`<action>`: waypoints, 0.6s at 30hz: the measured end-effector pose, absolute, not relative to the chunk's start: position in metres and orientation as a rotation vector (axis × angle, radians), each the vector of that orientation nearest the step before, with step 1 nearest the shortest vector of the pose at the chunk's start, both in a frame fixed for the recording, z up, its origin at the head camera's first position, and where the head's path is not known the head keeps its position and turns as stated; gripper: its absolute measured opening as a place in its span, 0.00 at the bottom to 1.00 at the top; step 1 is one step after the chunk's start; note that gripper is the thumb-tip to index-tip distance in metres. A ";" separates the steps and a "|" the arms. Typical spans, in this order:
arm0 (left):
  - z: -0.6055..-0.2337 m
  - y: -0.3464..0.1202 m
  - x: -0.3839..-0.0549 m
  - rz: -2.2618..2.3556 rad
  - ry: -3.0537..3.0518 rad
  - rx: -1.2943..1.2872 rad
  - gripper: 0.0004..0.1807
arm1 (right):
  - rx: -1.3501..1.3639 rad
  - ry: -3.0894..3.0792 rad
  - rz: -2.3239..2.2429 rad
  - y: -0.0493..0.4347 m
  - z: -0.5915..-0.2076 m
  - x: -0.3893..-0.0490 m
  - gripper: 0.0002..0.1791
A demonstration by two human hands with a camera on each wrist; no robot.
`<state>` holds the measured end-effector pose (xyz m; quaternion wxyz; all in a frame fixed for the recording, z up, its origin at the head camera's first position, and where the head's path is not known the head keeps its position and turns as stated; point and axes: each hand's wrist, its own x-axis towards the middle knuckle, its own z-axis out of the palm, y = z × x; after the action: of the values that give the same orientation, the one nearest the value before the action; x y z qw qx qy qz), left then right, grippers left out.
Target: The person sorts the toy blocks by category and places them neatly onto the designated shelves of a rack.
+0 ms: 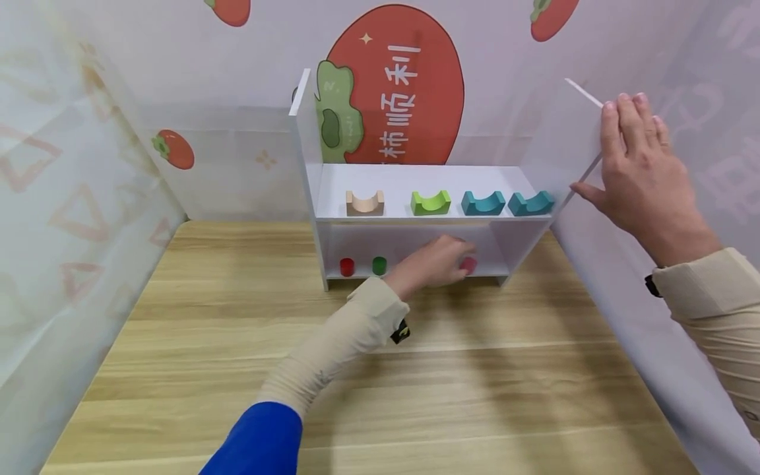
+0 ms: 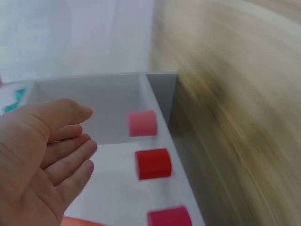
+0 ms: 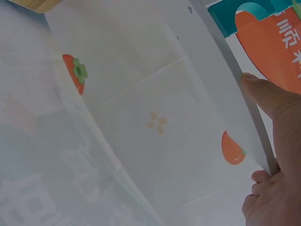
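A white two-tier shelf [image 1: 410,220] stands on the table. My left hand [image 1: 436,260] reaches into its lower tier; in the left wrist view its fingers are loosely bent, with nothing between them. Close by, along the lower tier's front edge, are a pink cylinder [image 2: 142,123], a red cylinder [image 2: 154,164] and a crimson cylinder [image 2: 169,217]. The head view shows another red cylinder [image 1: 347,266] and a green cylinder [image 1: 379,265] further left. My right hand [image 1: 647,175] grips the edge of the shelf's tall right side panel [image 3: 230,59], thumb and fingers on opposite sides.
On the upper tier sit a beige block [image 1: 365,204], a lime green block [image 1: 430,203] and two teal blocks, each with a curved hollow on top. The wooden table [image 1: 196,343] extends in front. Printed sheets [image 1: 237,165] enclose the back and sides.
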<state>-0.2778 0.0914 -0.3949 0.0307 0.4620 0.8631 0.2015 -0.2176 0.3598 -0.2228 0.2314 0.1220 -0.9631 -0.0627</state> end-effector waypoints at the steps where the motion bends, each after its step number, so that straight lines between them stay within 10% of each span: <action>1: -0.393 0.085 -0.274 0.628 2.644 1.433 0.20 | 0.328 -2.658 -0.175 0.360 -0.222 -0.218 0.65; 18: -0.403 -0.068 -0.208 0.393 2.785 1.248 0.39 | 0.323 -2.589 -0.211 0.356 -0.237 -0.206 0.69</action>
<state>-0.2076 -0.0676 -0.4032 0.0322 0.4053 0.9047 0.1278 -0.2056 0.3565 -0.2372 0.2589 0.1192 -0.9554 -0.0779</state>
